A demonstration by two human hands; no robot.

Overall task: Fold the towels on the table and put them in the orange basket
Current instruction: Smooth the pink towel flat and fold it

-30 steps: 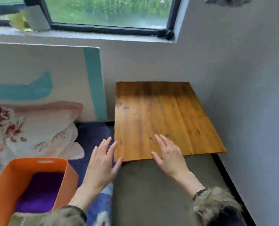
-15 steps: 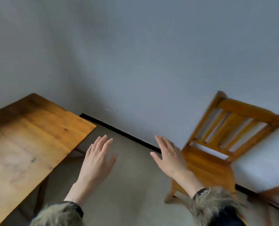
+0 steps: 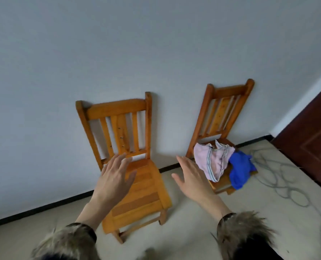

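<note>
- Two wooden chairs now fill the view where a second ago the table and the orange basket did; the head has swung to the right, so neither table nor basket shows at this moment.
- Against the wall stands the near chair (image 3: 137, 184), its seat bare, and the far chair (image 3: 223, 124) further right carries what look like the towels.
- On that far seat lie a pink towel (image 3: 211, 160) with striped edging and a blue towel (image 3: 240, 169), both crumpled, touching each other and spilling over the seat's front edge.
- Since the table was bare a second ago, I judge the turn to be a trip to fetch these two for folding; no folding of them has begun.
- The right hand (image 3: 191, 177) is spread wide and holds nothing, near the pink towel but apart from it.
- The left hand (image 3: 114, 177) is likewise spread and empty, hovering in front of the near chair's seat.
- A door (image 3: 309, 139) is cut off at the right edge, and grey cable loops (image 3: 279, 182) trail on the floor beside the far chair.
- Whether a third cloth lies under the pink and blue ones is hard to say; the heap may hide more.
</note>
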